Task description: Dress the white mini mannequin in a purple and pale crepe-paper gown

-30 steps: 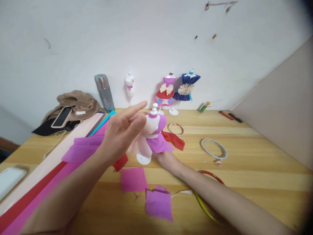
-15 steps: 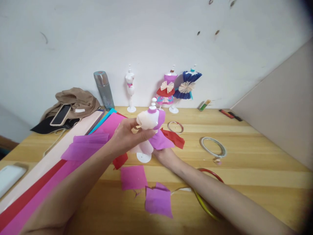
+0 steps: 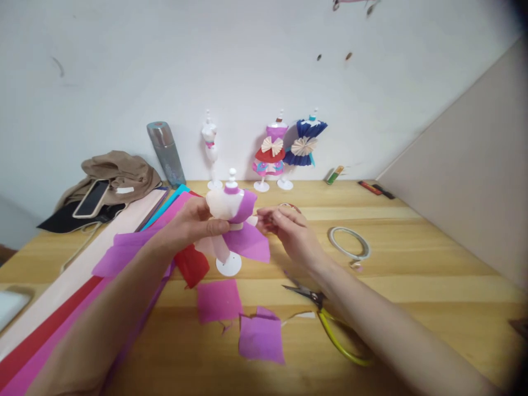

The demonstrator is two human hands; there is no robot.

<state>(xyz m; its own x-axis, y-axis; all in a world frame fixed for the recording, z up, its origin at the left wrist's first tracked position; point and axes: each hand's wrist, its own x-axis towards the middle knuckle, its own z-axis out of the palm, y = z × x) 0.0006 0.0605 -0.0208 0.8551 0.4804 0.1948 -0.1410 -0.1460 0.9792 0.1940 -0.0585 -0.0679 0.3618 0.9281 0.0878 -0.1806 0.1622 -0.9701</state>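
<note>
A small white mannequin (image 3: 232, 188) stands tilted slightly on its round base, dressed in pale and purple crepe paper. My left hand (image 3: 198, 223) is closed around its left side, the thumb pressed across the front at the waist. A purple skirt piece (image 3: 247, 242) flares out at the lower right, and a narrow pale strip (image 3: 236, 226) crosses the waist. Just right of the waist is my right hand (image 3: 292, 228), fingers pinched together beside the strip's pale end; what lies between the fingertips is too small to tell. Yellow-handled scissors (image 3: 315, 298) lie partly under my right forearm.
Purple (image 3: 262, 336), magenta (image 3: 218, 300) and red paper pieces (image 3: 192, 265) lie near the mannequin. A tape roll (image 3: 350, 243) is to the right. Long paper sheets (image 3: 53, 308) cover the left. Dressed mannequins (image 3: 270, 146), a flask (image 3: 167, 154) and a phone (image 3: 91, 198) are behind.
My right hand has come out from behind the mannequin to its right side, fingers pinched. The scissors' blades are now uncovered. My left hand keeps its grip; the whole view has shifted slightly.
</note>
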